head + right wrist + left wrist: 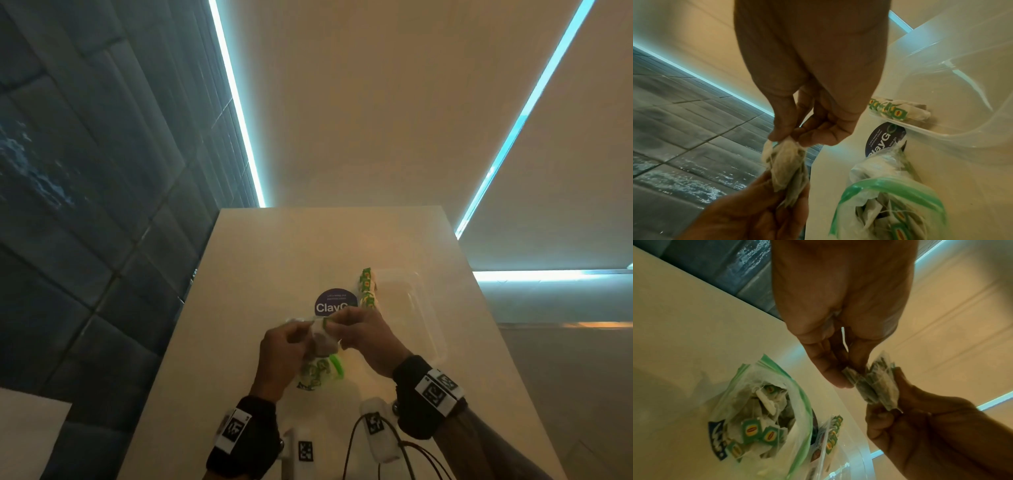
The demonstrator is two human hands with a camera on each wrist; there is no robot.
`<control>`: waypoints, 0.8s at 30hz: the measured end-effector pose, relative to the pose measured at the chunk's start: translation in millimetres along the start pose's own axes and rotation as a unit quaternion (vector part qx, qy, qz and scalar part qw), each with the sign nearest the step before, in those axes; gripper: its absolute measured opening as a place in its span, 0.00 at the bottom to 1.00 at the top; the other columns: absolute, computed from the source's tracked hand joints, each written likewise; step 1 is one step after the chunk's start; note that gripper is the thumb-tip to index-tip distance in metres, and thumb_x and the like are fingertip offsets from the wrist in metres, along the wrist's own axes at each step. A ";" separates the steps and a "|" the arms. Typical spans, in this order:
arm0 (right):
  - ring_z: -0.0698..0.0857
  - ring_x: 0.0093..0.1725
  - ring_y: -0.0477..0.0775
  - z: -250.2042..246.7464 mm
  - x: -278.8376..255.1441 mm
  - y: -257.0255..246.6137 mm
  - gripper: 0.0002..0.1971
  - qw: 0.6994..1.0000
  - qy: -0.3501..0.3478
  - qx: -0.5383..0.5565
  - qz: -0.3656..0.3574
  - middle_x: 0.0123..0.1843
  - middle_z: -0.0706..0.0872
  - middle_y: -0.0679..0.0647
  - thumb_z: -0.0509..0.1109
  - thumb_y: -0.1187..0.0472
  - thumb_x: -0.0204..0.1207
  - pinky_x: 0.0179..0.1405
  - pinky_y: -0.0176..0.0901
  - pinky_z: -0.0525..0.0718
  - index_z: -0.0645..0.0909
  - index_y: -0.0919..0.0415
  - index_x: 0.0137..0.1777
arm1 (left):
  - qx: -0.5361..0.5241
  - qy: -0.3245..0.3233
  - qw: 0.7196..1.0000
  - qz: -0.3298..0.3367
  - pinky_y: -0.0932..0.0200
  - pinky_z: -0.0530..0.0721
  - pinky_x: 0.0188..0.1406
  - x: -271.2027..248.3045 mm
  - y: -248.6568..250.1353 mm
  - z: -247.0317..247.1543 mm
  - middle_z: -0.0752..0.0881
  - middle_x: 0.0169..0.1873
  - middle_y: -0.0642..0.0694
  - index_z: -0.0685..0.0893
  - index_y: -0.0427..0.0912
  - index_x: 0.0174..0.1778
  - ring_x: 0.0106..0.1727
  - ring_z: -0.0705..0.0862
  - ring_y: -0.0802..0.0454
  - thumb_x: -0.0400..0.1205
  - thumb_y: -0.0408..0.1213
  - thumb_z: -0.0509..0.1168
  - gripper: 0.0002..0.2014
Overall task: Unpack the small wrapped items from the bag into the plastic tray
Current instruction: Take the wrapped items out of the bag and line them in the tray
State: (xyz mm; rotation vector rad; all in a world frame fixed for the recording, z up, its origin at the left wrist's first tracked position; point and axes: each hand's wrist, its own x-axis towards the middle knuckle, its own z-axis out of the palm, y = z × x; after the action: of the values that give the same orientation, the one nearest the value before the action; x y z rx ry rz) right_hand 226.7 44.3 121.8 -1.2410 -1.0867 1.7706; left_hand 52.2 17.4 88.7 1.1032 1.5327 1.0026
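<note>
Bench [462, 342] is pale, by dark wall tiles. Both hands, left hand [281, 353] and right hand [366, 337], pinch tea bags [877, 382] above the bag [764, 415]. Wrist views show more in the tray [962, 113] at 1 o'clock.

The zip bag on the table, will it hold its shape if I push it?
Probably not: the zip bag is thin, crumpled film, so it should flop. Its loose tea bags look light and would likely shift.

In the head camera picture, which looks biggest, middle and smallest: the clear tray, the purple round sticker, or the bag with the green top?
1. clear tray
2. bag, partly hidden by the hands, so unsure
3. purple sticker
</note>
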 end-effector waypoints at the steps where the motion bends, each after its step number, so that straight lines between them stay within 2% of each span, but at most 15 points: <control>1: 0.81 0.43 0.62 1.1 1.3 0.4 0.10 1.000 0.011 -0.004 0.000 0.44 0.84 0.65 0.76 0.66 0.72 0.40 0.50 0.79 0.84 0.74 0.48 | -0.001 0.001 1.000 0.007 0.49 0.92 0.44 -0.8 3.5 0.6 0.93 0.43 0.47 0.91 0.50 0.49 0.45 0.91 0.51 0.76 0.31 0.75 0.10; 4: 0.81 0.45 0.62 3.8 4.1 4.2 0.05 0.999 0.038 -0.001 0.004 0.44 0.85 0.63 0.77 0.67 0.72 0.42 0.54 0.80 0.86 0.68 0.44 | -0.009 0.008 1.000 0.011 0.50 0.92 0.40 -2.8 11.7 3.0 0.92 0.41 0.44 0.90 0.50 0.44 0.43 0.92 0.50 0.75 0.29 0.75 0.10; 7: 0.86 0.46 0.62 6.1 3.9 6.3 0.05 0.998 0.056 0.008 0.010 0.45 0.87 0.63 0.77 0.68 0.72 0.51 0.62 0.85 0.85 0.69 0.45 | -0.035 0.000 0.999 0.004 0.53 0.91 0.40 -5.0 14.0 3.6 0.92 0.42 0.44 0.90 0.45 0.47 0.43 0.92 0.49 0.78 0.31 0.73 0.05; 12: 0.88 0.45 0.60 8.4 0.7 2.7 0.07 0.997 0.074 0.008 -0.009 0.44 0.88 0.63 0.75 0.72 0.72 0.50 0.58 0.89 0.83 0.75 0.48 | -0.068 -0.025 0.997 -0.013 0.51 0.91 0.44 -8.5 18.4 1.8 0.92 0.43 0.42 0.90 0.41 0.49 0.44 0.92 0.47 0.82 0.38 0.68 0.07; 15: 0.88 0.44 0.60 8.6 -0.7 1.7 0.11 0.996 0.080 -0.008 -0.034 0.45 0.87 0.64 0.77 0.72 0.71 0.48 0.56 0.90 0.82 0.77 0.50 | -0.059 -0.024 0.998 -0.007 0.50 0.92 0.43 -7.7 20.4 2.0 0.92 0.42 0.43 0.91 0.42 0.48 0.44 0.92 0.48 0.79 0.40 0.73 0.07; 18: 0.88 0.49 0.60 9.2 -1.5 0.8 0.14 0.997 0.066 0.018 -0.032 0.50 0.87 0.65 0.76 0.72 0.71 0.51 0.56 0.90 0.82 0.75 0.56 | -0.071 -0.001 0.997 -0.007 0.51 0.91 0.41 -6.3 22.0 2.3 0.92 0.41 0.41 0.91 0.41 0.46 0.43 0.92 0.46 0.78 0.36 0.74 0.04; 20: 0.88 0.52 0.62 8.4 -2.9 -0.9 0.12 0.999 0.029 0.042 -0.002 0.52 0.88 0.66 0.74 0.71 0.75 0.54 0.56 0.89 0.82 0.74 0.57 | -0.097 -0.009 0.995 -0.014 0.51 0.91 0.41 -6.4 24.6 2.3 0.92 0.41 0.40 0.91 0.39 0.47 0.43 0.92 0.45 0.78 0.34 0.73 0.05; 22: 0.87 0.52 0.64 7.0 -4.9 -1.1 0.11 0.998 -0.008 0.057 0.031 0.51 0.87 0.66 0.71 0.69 0.77 0.57 0.58 0.87 0.82 0.77 0.55 | -0.116 -0.022 0.993 -0.018 0.52 0.91 0.42 -8.0 27.3 1.3 0.93 0.42 0.40 0.91 0.38 0.48 0.43 0.92 0.45 0.78 0.34 0.73 0.06; 24: 0.86 0.53 0.65 5.6 -6.0 -0.7 0.13 0.996 -0.015 0.062 0.054 0.52 0.85 0.68 0.71 0.68 0.78 0.60 0.61 0.85 0.81 0.79 0.56 | -0.120 -0.035 0.992 -0.026 0.50 0.91 0.45 -8.2 27.0 -0.2 0.93 0.42 0.40 0.92 0.39 0.48 0.45 0.92 0.44 0.77 0.33 0.73 0.06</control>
State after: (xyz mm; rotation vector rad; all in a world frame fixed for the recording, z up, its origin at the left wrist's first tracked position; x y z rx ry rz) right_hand 223.2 37.9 125.7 -1.2196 -0.9264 1.9139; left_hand 57.8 16.3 116.3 0.9153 1.3390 1.0709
